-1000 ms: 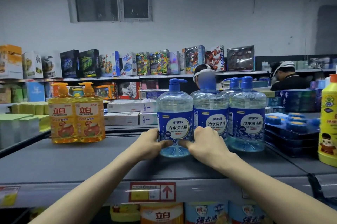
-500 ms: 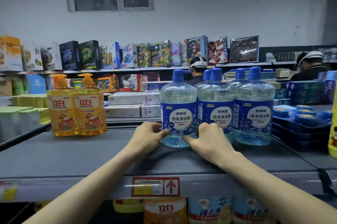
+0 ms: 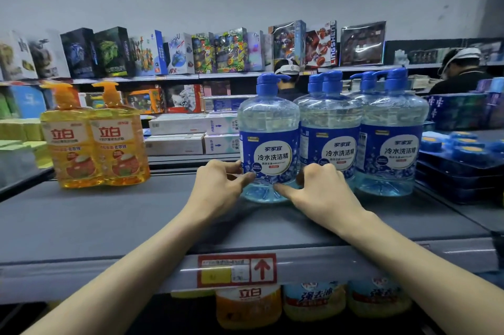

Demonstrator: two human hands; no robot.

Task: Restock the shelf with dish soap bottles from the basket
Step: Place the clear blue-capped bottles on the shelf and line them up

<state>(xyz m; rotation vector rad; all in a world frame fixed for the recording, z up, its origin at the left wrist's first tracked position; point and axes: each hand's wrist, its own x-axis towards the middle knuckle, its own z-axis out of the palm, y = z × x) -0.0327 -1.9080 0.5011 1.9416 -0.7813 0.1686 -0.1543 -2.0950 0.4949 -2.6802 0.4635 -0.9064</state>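
A clear dish soap bottle with a blue pump and blue label stands upright on the grey shelf. My left hand holds its lower left side and my right hand holds its lower right side, thumbs nearly meeting at the base. Several matching blue bottles stand in rows just to its right, touching or nearly touching it. The basket is out of view.
Two orange dish soap bottles stand at the shelf's left. Dark blue trays with round packs lie at the right. More bottles sit on the shelf below. Two people stand behind the shelf, before boxed toys.
The view has drawn closer and dipped a little. Both hands stay on the bottle's base; my fingers have shifted slightly around it, and the bottle remains beside the row.
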